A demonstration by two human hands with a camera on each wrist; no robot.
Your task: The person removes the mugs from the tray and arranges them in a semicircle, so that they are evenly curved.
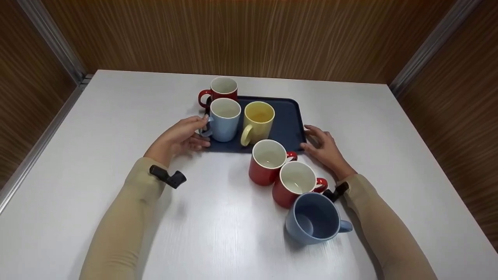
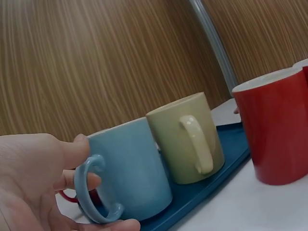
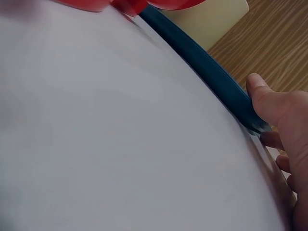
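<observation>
Both grips (image 1: 183,136) (image 1: 325,147) at the tray (image 1: 290,116), white table (image 1: 97,128), wood-panelled walls (image 1: 249,35).

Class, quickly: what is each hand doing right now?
Left hand: open, fingers at the tray's left edge by the light blue mug.
Right hand: open, touching the tray's right corner.

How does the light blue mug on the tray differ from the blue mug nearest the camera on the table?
The light blue mug stands on the dark blue tray, while the blue mug stands off it on the white table. The light blue mug is a paler blue, narrow and straight-sided; the blue mug is a deeper blue, wider and rounder. The left hand is at the light blue mug's handle; no hand touches the blue mug. Both stand upright and look empty.
</observation>
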